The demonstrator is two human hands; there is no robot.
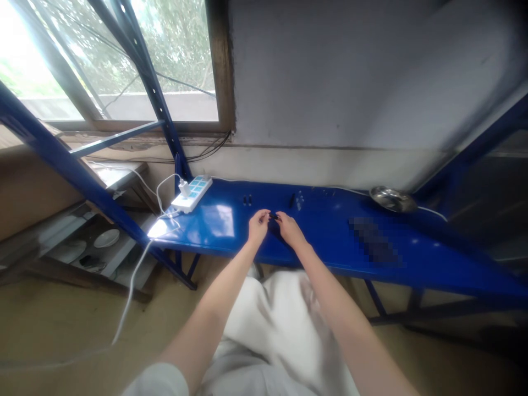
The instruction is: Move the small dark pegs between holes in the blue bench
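Blue counter (pixel 325 242) carries everything. Left hand (pixel 258 225) and right hand (pixel 290 228) meet above it, towards the front edge; fingertips of both pinch a small dark piece (pixel 273 216). Clear bits (pixel 300 200) lie nearer the back edge. Handling, judged: light grip, wrists steady, low over the surface.

Power strip (pixel 192 194) lay on desk (pixel 325 242), far left, plug (pixel 184 189) in it. Paired pieces (pixel 249 200) right of strip; bar (pixel 292 200), then cluster (pixel 300 201) farther right. Dish (pixel 392 199) far right, pixelated item (pixel 375 242) nearer. Small part (pixel 273 216) between left hand (pixel 258 224), right hand (pixel 290 227).
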